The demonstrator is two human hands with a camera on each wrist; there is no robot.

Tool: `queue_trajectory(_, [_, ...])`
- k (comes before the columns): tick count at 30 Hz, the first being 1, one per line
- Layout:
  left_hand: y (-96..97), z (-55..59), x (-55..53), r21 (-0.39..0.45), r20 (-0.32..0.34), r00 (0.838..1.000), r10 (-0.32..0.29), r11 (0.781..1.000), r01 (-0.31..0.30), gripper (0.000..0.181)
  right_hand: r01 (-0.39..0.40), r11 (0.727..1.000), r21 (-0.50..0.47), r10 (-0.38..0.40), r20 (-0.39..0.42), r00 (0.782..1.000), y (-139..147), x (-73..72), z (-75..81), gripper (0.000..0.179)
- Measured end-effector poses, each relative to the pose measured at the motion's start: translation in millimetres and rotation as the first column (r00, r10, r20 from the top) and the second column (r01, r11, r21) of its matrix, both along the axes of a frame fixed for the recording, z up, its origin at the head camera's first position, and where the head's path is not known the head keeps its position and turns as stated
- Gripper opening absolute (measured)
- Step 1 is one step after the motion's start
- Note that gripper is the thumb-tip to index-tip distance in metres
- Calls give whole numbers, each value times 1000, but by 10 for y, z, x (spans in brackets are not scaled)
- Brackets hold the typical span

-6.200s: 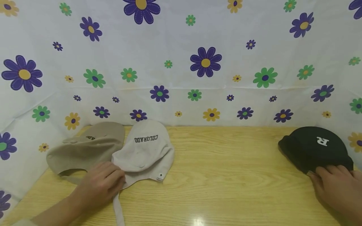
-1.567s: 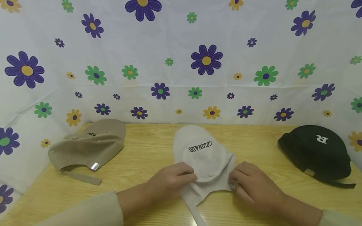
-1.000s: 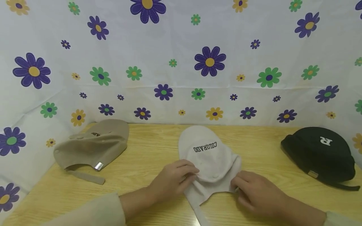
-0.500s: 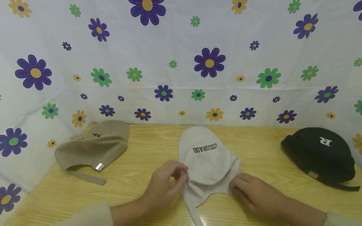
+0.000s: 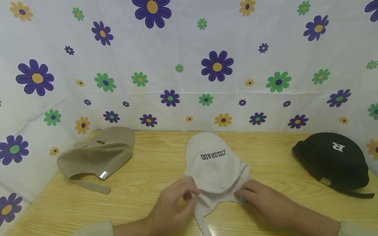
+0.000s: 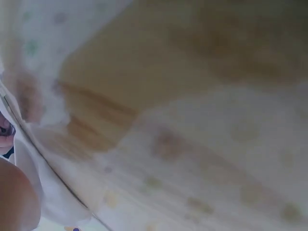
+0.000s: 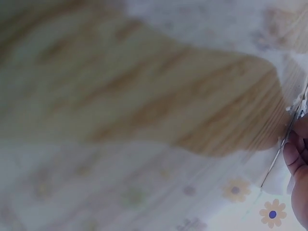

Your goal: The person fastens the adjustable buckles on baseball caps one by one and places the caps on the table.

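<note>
A light grey baseball cap (image 5: pixel 211 172) with COLORADO lettering lies mid-table, brim toward the backdrop. Its loose strap (image 5: pixel 203 225) trails toward the front. My left hand (image 5: pixel 169 208) has curved fingers on the cap's left rear rim, with a gap visible between index finger and thumb. My right hand (image 5: pixel 267 201) pinches the right end of the rear opening, where a small metal clasp partly shows beside the fingertips. In the left wrist view only part of the left hand (image 6: pixel 17 199) shows. The right wrist view catches the right hand (image 7: pixel 299 163) at its edge.
A khaki cap (image 5: pixel 97 157) with a silver buckle and loose strap sits at the left. On the right stands a black cap (image 5: pixel 330 160) with a white R. The wood-grain table (image 5: pixel 153 164) meets a flower-print cloth (image 5: pixel 183 42) behind and at the sides.
The light grey cap has moved from beside the khaki cap to mid-table. My right hand left the black cap for the grey one. Lately my left hand shifted nearer along the rim.
</note>
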State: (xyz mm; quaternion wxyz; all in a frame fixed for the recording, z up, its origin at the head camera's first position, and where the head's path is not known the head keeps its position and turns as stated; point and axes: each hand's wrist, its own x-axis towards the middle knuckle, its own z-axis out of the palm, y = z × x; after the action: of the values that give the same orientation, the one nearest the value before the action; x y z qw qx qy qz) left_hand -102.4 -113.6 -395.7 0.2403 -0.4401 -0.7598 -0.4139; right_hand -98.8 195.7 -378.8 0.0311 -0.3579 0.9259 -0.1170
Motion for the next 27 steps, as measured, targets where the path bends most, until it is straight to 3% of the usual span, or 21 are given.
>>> queue_trajectory(2, [-5, -12, 3, -60, -77, 996, -40, 998, 35, 27, -2, 999, 33, 2, 8, 1000, 1, -4, 13, 41])
queue_trajectory(4, [1, -8, 6, -142, -170, 979, -112, 986, 88, 29, -16, 999, 49, 17, -10, 1000, 5, -7, 13, 46])
queue_trajectory(7, [25, -22, -8, -280, -303, 919, -253, 945, 168, 28, -57, 998, 37, 60, -70, 996, 14, -11, -5, 48])
queue_trajectory(10, [44, -59, -13, -391, -306, 875, -374, 888, 242, 20, -109, 994, 2, 109, -110, 988, 17, -2, -24, 47])
queue_trajectory(13, [35, -98, -24, -477, -242, 848, -472, 819, 320, 18, -154, 988, -16, 151, -140, 979, -10, -1, -39, 44])
queue_trajectory(16, [32, -109, -55, -531, -207, 800, -564, 751, 392, 20, -177, 984, -14, 171, -184, 968, -61, 2, -57, 39])
queue_trajectory(19, [36, -101, -68, -568, -206, 767, -607, 713, 412, 17, -181, 983, -24, 169, -244, 955, -104, 2, -86, 36])
queue_trajectory(22, [52, -90, -59, -596, -237, 762, -603, 709, 376, 15, -184, 981, -66, 157, -293, 943, -119, -2, -105, 35])
queue_trajectory(25, [77, -92, -45, -603, -279, 765, -580, 726, 330, 10, -220, 968, -118, 164, -361, 918, -131, -18, -112, 33])
queue_trajectory(27, [86, -89, -33, -592, -292, 790, -539, 751, 294, 7, -248, 959, -139, 174, -404, 898, -143, -29, -114, 32])
